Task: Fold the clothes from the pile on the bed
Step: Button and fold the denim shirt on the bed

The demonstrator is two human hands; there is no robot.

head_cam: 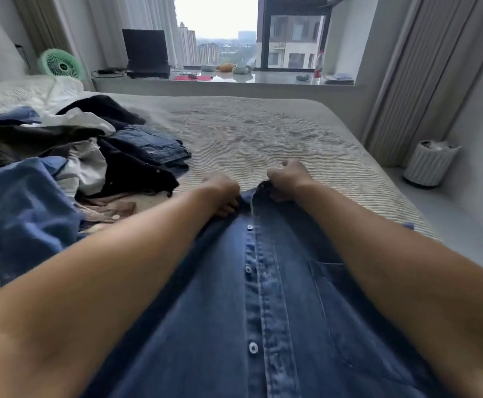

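Forearms reach out from us side by side, bare to the elbow, both stretched toward the far end of a denim shirt (274, 282) that lies lengthwise between them. Our left hand (223, 193) curls its fingers down onto the shirt's far left edge, gripping the cloth there. Our right hand (287, 179) is bunched into a fist on the far right edge, pinching the fabric just beside the button placket. The two hands sit near each other, the placket's top between them.

We see the shirt spread front side up, its row of pale buttons running down the middle toward us and a chest pocket under our right forearm. It rests on the bed (263, 130), which wears a ribbed, pale cover. To our left the pile of clothes (71, 168) heaps up close beside the left forearm: blue denim pieces, black garments, white and grey ones, a brownish item with a pale button nearest the shirt.

Beyond the bed runs a broad window ledge (263, 81), with tall buildings visible through the glass and pleated curtains on both sides. On the ledge stands an open laptop (147, 54), with small items scattered further right. A green fan (61, 64) sits left of it. A ribbed white bin (429, 163) stands on the floor at right.
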